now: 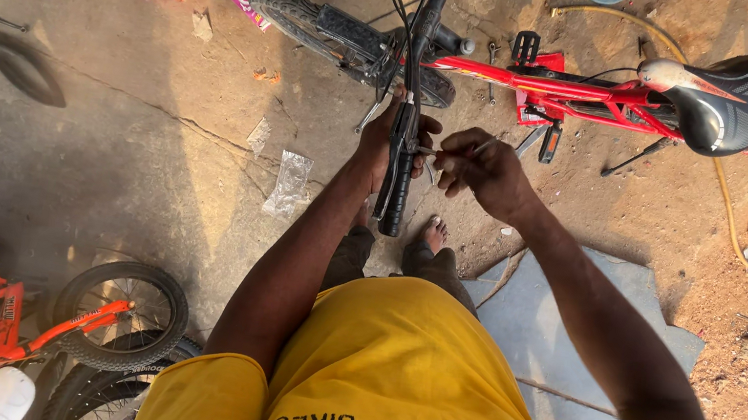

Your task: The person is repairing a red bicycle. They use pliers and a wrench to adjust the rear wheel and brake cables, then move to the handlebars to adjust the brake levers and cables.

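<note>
The left hand point(386, 143) is wrapped around the black handlebar grip point(396, 189) of the red bicycle point(550, 88), steadying it above the bare foot point(433, 234). The right hand point(484, 169) pinches a thin metal tool point(462, 152) at the brake lever clamp point(417, 150). A slip of the tool could jab the left hand's fingers (they sit just beside it). The tool's tip and the fastener are hidden between the hands, and its kind is hard to tell.

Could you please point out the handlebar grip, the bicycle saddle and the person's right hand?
handlebar grip point(394, 205): head view, on the lower black rubber part below the left hand.
bicycle saddle point(731, 100): head view, on the middle of its black top.
right hand point(484, 167): head view, on the back of the hand.
</note>
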